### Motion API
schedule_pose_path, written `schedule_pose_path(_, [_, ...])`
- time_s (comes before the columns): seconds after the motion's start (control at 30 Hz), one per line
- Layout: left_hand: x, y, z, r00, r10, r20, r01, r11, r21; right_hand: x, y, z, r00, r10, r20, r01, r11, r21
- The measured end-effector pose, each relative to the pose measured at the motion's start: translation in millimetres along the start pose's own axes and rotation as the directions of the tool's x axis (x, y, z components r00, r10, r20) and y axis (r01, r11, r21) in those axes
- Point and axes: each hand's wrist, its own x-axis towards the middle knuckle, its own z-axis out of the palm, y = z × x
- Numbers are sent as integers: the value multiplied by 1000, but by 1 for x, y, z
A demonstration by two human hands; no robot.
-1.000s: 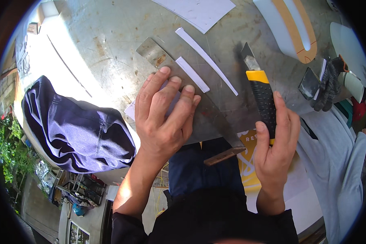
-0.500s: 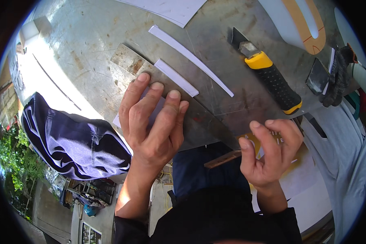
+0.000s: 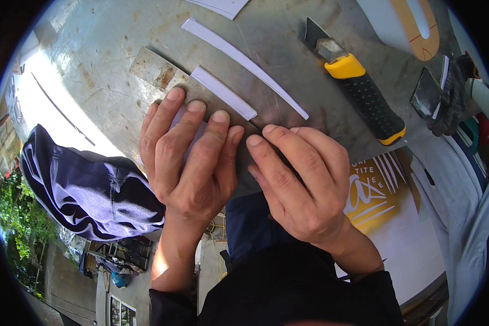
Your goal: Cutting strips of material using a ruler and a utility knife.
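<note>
My left hand (image 3: 193, 152) presses its spread fingertips on a flat metal strip (image 3: 151, 66) lying slantwise on the metal tabletop. A white sheet piece (image 3: 194, 144) shows between those fingers. Along the metal strip's far edge lies a short white strip (image 3: 223, 93). My right hand (image 3: 304, 182) has its fingers extended, their tips at the metal strip just right of the left hand; the palm side is hidden. Beyond lies a long, slightly curved white strip (image 3: 247, 66). A utility knife (image 3: 361, 89) with a yellow and black handle and dark blade rests to the right.
Dark blue cloth (image 3: 95, 185) hangs over the left table edge. At the right are a dark glove (image 3: 452, 100), a dark flat blade-like piece (image 3: 426, 89) and grey cloth (image 3: 451, 201). A printed yellow-and-white sheet (image 3: 386, 239) lies below the table edge.
My right hand has moved left and up, from beyond the metal strip's near end to beside my left hand. The left hand still presses on the strip; the view has shifted slightly.
</note>
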Motion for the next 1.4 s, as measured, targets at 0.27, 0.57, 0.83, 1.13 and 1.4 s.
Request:
schedule_pose_path(0.27, [5,4,-3,998,-56,-35,57,998,27,5,-9,-1,999,-3,44,7,995,-101])
schedule_pose_path(0.57, [6,8,-5,996,-80,-33,81,996,28,13,-14,-22,996,14,83,-4,993,-122])
schedule_pose_path(0.83, [7,9,-6,997,-45,-61,47,998,31,14,42,-74,956,283,-74,-284,835,-471])
schedule_pose_path(1.13, [8,9,-7,997,-53,-62,54,998,10,10,37,-87,976,214,50,-195,948,-253])
schedule_pose_path(1.4, [6,10,-9,996,-56,-73,58,998,28,24,-20,-68,968,161,192,-168,986,23])
